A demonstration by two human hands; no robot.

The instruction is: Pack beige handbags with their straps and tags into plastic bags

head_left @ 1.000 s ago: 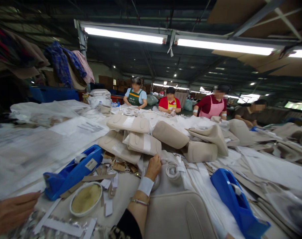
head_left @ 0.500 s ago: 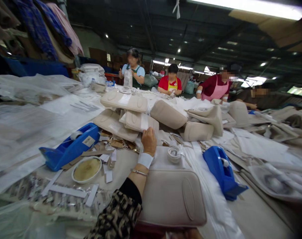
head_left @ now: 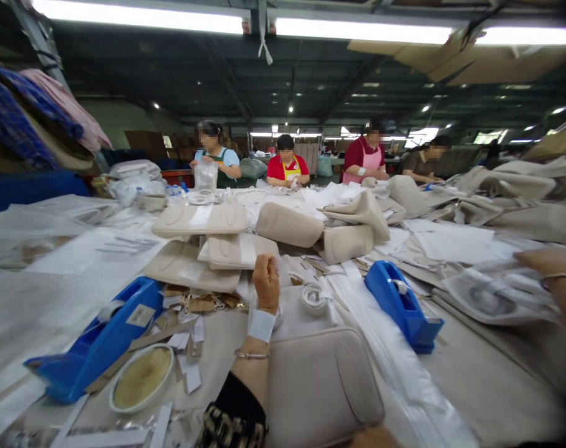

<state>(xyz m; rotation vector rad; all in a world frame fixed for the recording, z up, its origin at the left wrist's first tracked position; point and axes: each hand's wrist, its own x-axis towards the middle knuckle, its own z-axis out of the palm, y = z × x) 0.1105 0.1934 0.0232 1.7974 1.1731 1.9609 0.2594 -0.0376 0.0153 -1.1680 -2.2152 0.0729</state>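
My left hand [head_left: 267, 283], with a white band and a bracelet at the wrist, is raised with curled fingers before the stacked beige bags [head_left: 229, 251]. Whatever those fingers hold, if anything, is hidden. Below it lies a flat beige bag [head_left: 318, 379] with an oval handle outline. At the bag's lower right edge, my right hand [head_left: 374, 437] shows only as a blurred sliver cut off by the frame; its fingers cannot be seen. A coiled white strap [head_left: 313, 298] rests on white sheeting just behind the flat bag.
Blue tape dispensers stand on the left [head_left: 101, 342] and right [head_left: 402, 305]. A round dish [head_left: 142, 378] sits among paper scraps. Another person's forearm [head_left: 560, 274] reaches in at right over plastic-wrapped goods [head_left: 502, 292]. Several co-workers stand across the table.
The view has tilted up and swung right. My left hand has come slightly away from the stacked bag. Another person's arm has entered at the right edge.
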